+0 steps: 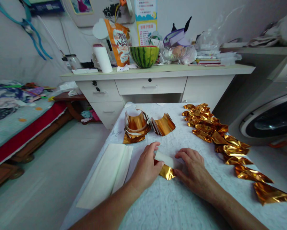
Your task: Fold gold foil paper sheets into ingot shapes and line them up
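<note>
A sheet of gold foil paper (167, 172) lies before me on the cloth-covered table, its pale side curled up into a loose roll (167, 159). The thumb and fingers of my left hand (148, 164) pinch the roll's left end. At the right end, the fingers and thumb of my right hand (190, 164) close on the same paper. Beyond my hands stand a curved stack of gold foil sheets (136, 126) and a smaller curved stack (164, 124). To the left of my left hand lie flat whitish paper sheets (104, 174).
Several folded gold foil pieces (232, 150) run down the table's right side. Behind the table is a white desk (155, 84) bearing a cut watermelon (144, 57), an orange pouch (119, 43) and bags. A washing machine (275, 105) stands right, a bed (21, 127) left.
</note>
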`<state>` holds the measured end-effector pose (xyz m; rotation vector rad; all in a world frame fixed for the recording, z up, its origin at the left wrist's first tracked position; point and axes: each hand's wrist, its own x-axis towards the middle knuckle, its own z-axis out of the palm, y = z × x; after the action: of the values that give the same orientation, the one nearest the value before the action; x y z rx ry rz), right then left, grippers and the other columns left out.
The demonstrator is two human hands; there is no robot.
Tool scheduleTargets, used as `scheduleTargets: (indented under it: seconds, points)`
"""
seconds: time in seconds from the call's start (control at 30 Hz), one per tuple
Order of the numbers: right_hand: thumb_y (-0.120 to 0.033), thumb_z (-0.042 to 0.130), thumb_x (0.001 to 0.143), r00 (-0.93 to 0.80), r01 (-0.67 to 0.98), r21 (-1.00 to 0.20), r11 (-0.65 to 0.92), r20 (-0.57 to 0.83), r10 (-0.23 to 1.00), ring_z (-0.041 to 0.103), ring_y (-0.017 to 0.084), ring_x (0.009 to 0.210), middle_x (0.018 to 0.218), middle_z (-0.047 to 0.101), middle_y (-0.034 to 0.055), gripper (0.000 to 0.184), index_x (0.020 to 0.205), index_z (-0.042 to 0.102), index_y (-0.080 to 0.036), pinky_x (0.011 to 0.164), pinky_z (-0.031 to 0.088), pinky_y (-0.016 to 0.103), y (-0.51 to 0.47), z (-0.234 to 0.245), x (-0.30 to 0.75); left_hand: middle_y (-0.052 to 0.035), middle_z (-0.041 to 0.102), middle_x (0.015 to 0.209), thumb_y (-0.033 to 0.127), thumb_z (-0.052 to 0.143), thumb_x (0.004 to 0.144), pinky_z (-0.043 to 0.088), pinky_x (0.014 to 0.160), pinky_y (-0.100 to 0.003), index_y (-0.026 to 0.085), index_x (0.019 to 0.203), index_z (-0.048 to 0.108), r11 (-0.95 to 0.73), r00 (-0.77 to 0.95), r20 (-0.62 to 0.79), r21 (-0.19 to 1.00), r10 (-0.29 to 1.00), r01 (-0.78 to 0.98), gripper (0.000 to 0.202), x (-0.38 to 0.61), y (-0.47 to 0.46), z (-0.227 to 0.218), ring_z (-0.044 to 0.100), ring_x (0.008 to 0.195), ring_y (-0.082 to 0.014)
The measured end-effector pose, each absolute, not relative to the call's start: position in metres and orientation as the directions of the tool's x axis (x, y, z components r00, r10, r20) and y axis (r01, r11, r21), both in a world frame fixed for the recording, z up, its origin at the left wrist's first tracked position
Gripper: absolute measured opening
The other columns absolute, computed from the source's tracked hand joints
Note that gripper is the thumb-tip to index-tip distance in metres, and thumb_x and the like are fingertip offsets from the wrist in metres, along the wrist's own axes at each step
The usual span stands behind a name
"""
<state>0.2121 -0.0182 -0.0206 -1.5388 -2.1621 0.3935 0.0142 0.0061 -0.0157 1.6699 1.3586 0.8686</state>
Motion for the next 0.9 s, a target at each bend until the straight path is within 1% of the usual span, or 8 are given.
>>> scheduleTargets:
  seconds: [0.13,0.2,0.3,0.37,0.47,0.53,0.7,0.9]
  points:
    - [-0.031,0.063,0.083,-0.264,0.797,-0.507,0.328,0.197,0.944,0.049,0.03,0.106,0.113,0.056,0.0117,0.027,0.108,0.058,-0.022,0.089,0.04,0.049,-0.018,-0.017,0.213,0.0009,0.059,0.082,0.006,0.055,0.072,0.043,0.064,-0.025,0.021,0.121,0.05,-0.009,0.266,-0.079,0.949,0.961,0.315,0.052,0.012,0.01,-0.017,0.056,0.07,-0.0138]
    - [-0.032,0.062,0.082,-0.249,0.78,-0.532,0.329,0.219,0.944,0.051,0.03,0.105,0.113,0.058,0.012,0.03,0.11,0.058,-0.022,0.089,0.042,0.05,-0.018,-0.018,0.215,0.003,0.057,0.074,0.007,0.055,0.072,0.04,0.059,-0.023,0.021,0.119,0.051,0.018,0.291,-0.098,0.964,0.952,0.265,0.049,0.012,0.01,-0.014,0.054,0.066,-0.0132]
    - [-0.035,0.059,0.085,-0.162,0.728,-0.621,0.29,0.256,0.953,0.053,0.03,0.108,0.115,0.059,0.0113,0.037,0.119,0.052,-0.022,0.091,0.044,0.049,-0.018,-0.021,0.217,0.0017,0.058,0.08,0.01,0.055,0.074,0.04,0.06,-0.023,0.021,0.118,0.051,0.056,0.288,-0.102,0.985,0.952,0.166,0.045,0.013,0.01,-0.01,0.055,0.069,-0.0132]
    - [-0.038,0.057,0.087,-0.071,0.644,-0.732,0.222,0.231,0.97,0.054,0.028,0.108,0.117,0.06,0.0108,0.045,0.128,0.044,-0.023,0.092,0.045,0.048,-0.017,-0.022,0.218,0.0008,0.058,0.086,0.013,0.055,0.076,0.042,0.064,-0.024,0.021,0.117,0.05,0.063,0.258,-0.09,0.992,0.962,0.111,0.043,0.014,0.01,-0.008,0.056,0.073,-0.0134]
    - [-0.044,0.056,0.089,-0.028,0.372,-0.923,0.098,0.094,0.995,0.06,0.023,0.093,0.112,0.062,0.0093,0.052,0.132,0.033,-0.025,0.082,0.05,0.042,-0.016,-0.019,0.215,0.0006,0.056,0.092,0.018,0.057,0.077,0.044,0.071,-0.025,0.022,0.118,0.048,0.06,0.229,-0.061,0.998,0.972,0.013,0.041,0.016,0.009,-0.008,0.057,0.08,-0.014]
    - [-0.047,0.056,0.089,-0.057,0.149,-0.989,-0.001,-0.009,0.998,0.061,0.02,0.08,0.103,0.064,0.0063,0.051,0.13,0.033,-0.026,0.071,0.05,0.035,-0.017,-0.015,0.212,0.0003,0.056,0.094,0.02,0.057,0.078,0.046,0.074,-0.026,0.023,0.118,0.046,0.081,0.219,-0.067,0.995,0.973,-0.053,0.041,0.018,0.008,-0.008,0.059,0.084,-0.0151]
    - [-0.045,0.06,0.088,-0.108,-0.204,-0.963,-0.177,-0.158,0.982,0.058,0.016,0.068,0.079,0.063,0.0,0.042,0.121,0.045,-0.025,0.06,0.046,0.028,-0.02,-0.008,0.208,0.0011,0.056,0.093,0.023,0.056,0.078,0.048,0.073,-0.027,0.024,0.113,0.044,0.083,0.148,-0.067,0.991,0.987,-0.105,0.037,0.022,0.005,-0.007,0.06,0.082,-0.0151]
    - [-0.043,0.073,0.079,-0.198,-0.23,-0.955,-0.188,-0.144,0.97,0.052,0.011,0.058,0.072,0.061,-0.0043,0.046,0.111,0.045,-0.025,0.053,0.04,0.022,-0.017,-0.013,0.203,-0.0003,0.058,0.095,0.023,0.059,0.079,0.049,0.073,-0.027,0.023,0.108,0.043,0.072,0.217,-0.048,0.992,0.975,-0.105,0.033,0.023,0.003,-0.01,0.06,0.084,-0.0157]
